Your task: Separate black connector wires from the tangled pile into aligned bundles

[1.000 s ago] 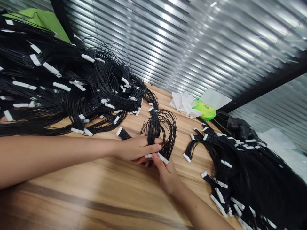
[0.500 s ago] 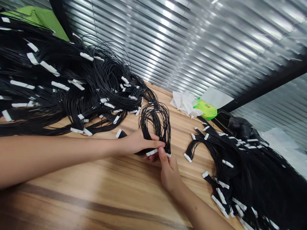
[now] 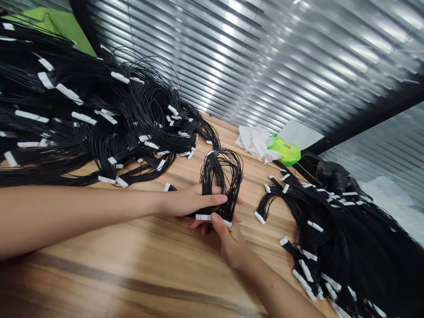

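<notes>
The left hand (image 3: 187, 201) is reaching in from the left and closing across the front of a looped bundle of thin black wires (image 3: 220, 174). Its fingers (image 3: 212, 199) are lying flat and close together over the strands, while the loop is rising past them and arching away across the tabletop (image 3: 99, 265). The right hand (image 3: 228, 243) is coming up from below, with its thumb (image 3: 215, 217) pressing on the row of white connectors (image 3: 207, 217) at the bundle's lower end. The connectors are sitting just beyond the left fingertips and are pinched against fingers tucked beneath them. Fingertips are showing under and behind the bundle, but I cannot tell which hand each one belongs to.

A large tangled heap of black wire harnesses with white connectors (image 3: 99, 123) is lying on the left, just beyond the left forearm. A second pile of the same harnesses (image 3: 334, 234) is spreading along the right side, well apart from the hands. Crumpled white tissue (image 3: 255, 143) is lying beside a green packet (image 3: 285, 150) at the far edge, near a black plastic bag (image 3: 334, 176), with slatted metal blinds (image 3: 265, 57) rising behind.
</notes>
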